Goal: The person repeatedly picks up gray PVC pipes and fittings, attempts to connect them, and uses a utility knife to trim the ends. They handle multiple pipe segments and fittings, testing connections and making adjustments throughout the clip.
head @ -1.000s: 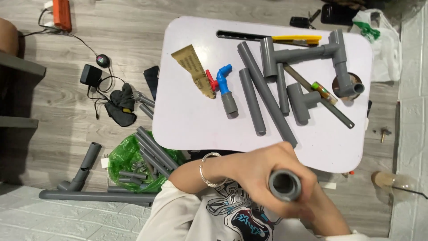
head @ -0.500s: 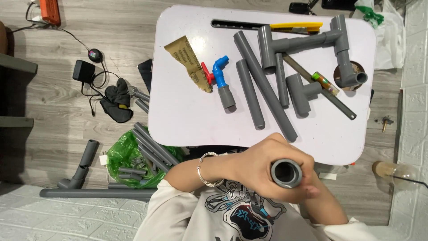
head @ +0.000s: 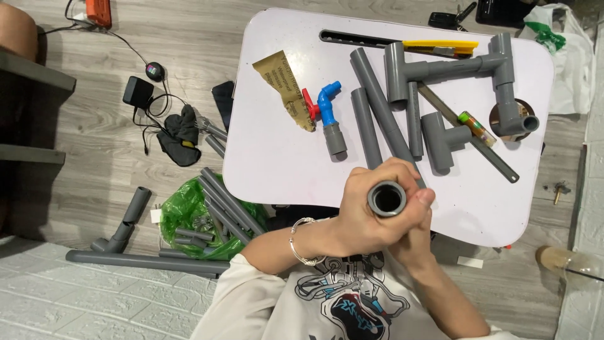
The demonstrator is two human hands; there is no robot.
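Note:
My left hand (head: 358, 217), with a bracelet on its wrist, is wrapped around a short grey pipe piece (head: 386, 199) whose open end points straight up at the camera. My right hand (head: 418, 236) sits under and behind the left one, mostly hidden, and grips the same piece from the right. Both hands hover over the near edge of a small white table (head: 270, 164). On the table lie several grey pipes (head: 380, 113), a tee fitting (head: 440, 138), an assembled pipe frame (head: 478, 66), a blue tap with a red handle (head: 324, 110) and a strip of sandpaper (head: 283, 88).
A yellow cutter (head: 440, 47) and a thin metal rod (head: 478, 141) also lie on the table. On the wooden floor to the left are a green bag of pipe offcuts (head: 195, 217), a long grey pipe (head: 145, 261), a glove (head: 179, 135) and a charger with cables (head: 138, 91).
Both hands with the pipe piece have shifted up and slightly left, now overlapping the table's near edge. The items on the table have not moved.

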